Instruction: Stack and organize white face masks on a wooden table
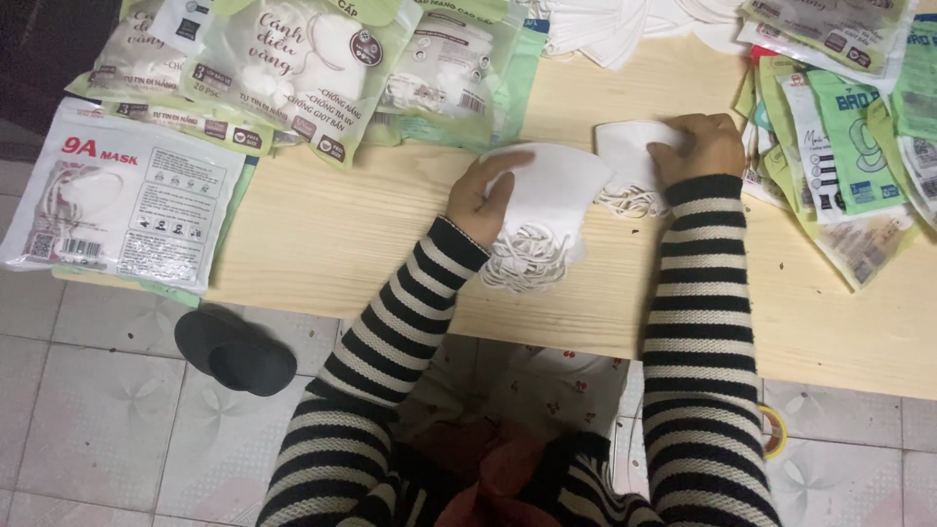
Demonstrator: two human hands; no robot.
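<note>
Meanwhile, packaged masks (293, 68) crowd both hands' white masks (547, 190).

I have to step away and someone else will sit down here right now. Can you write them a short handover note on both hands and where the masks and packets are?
Left hand: holds a stack of folded white masks on the wooden board, ear loops hanging toward the person.
Right hand: rests on a second, smaller bunch of white masks beside it.
Done: filled packets lie top left.
Left: flat empty packets wait on the right; more loose masks lie at the top edge.
</note>
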